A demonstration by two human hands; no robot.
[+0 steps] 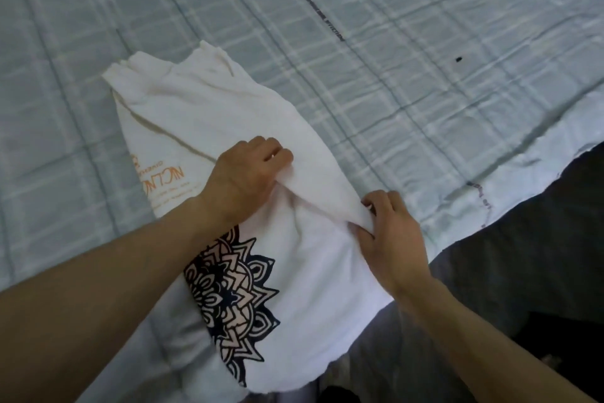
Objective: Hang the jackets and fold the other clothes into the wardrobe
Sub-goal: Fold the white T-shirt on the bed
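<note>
A white shirt (202, 115) lies on the bed, partly folded lengthwise, with orange lettering near its middle and a black and pink mandala print at its near end. A fold of its cloth is raised into a ridge between my two hands. My left hand (245, 174) grips the far end of that ridge with curled fingers. My right hand (389, 232) pinches the near end of the ridge at the shirt's right side. The shirt's lower hem hangs over the bed's edge.
The bed (392, 59) is covered with a pale blue checked quilt that fills most of the view. Its edge runs diagonally at the right, with dark floor (539, 239) beyond. A small dark speck (458, 59) sits on the quilt.
</note>
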